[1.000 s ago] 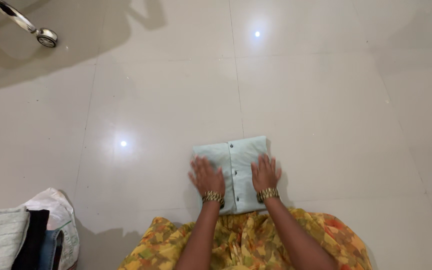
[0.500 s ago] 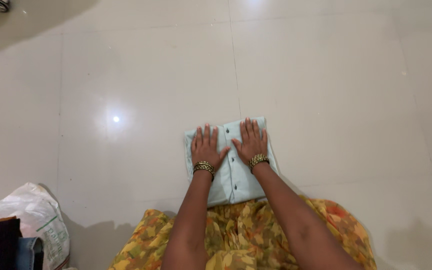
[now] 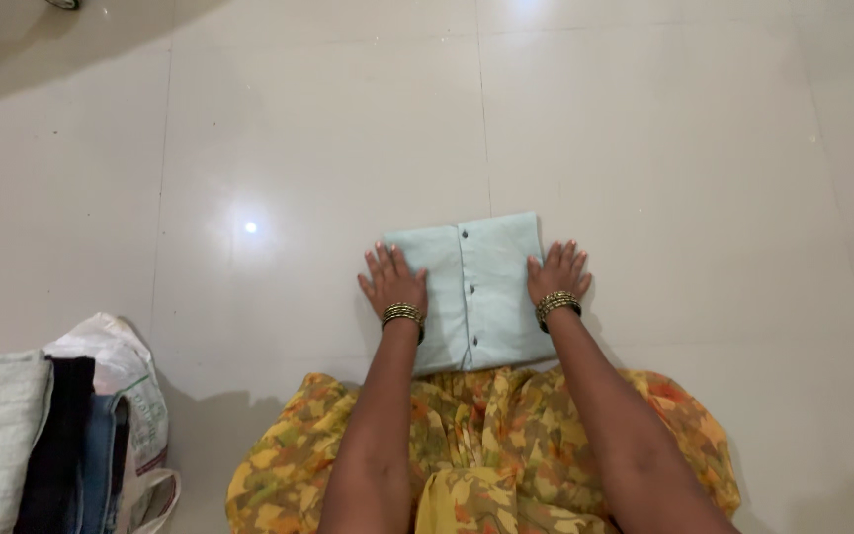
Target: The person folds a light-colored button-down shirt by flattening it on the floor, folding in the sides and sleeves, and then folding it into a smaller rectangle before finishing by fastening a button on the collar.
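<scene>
We see a folded pale green shirt [image 3: 476,292] lying flat on the glossy white tiled floor [image 3: 664,178], just beyond the person's lap, its button placket running down the middle with small dark buttons showing. Our left hand [image 3: 394,282] lies palm down with fingers spread along the shirt's left edge, partly on the cloth and partly on the tile beside it, gripping nothing. Our right hand [image 3: 557,274] lies the same way at the right edge, fingers spread and flat, resting where cloth meets floor. Each wrist wears a stack of gold and dark bangles [image 3: 402,315]. The near edge of the shirt touches the yellow and orange floral garment [image 3: 486,445] that covers the lap. Off to the lower left, well apart from the shirt, a white plastic bag [image 3: 121,371] sits on the floor, with a stack of folded clothes [image 3: 32,445] in grey, black and blue denim beside it. A bright spot of reflected light [image 3: 250,227] shows on the tile to the left of the shirt
</scene>
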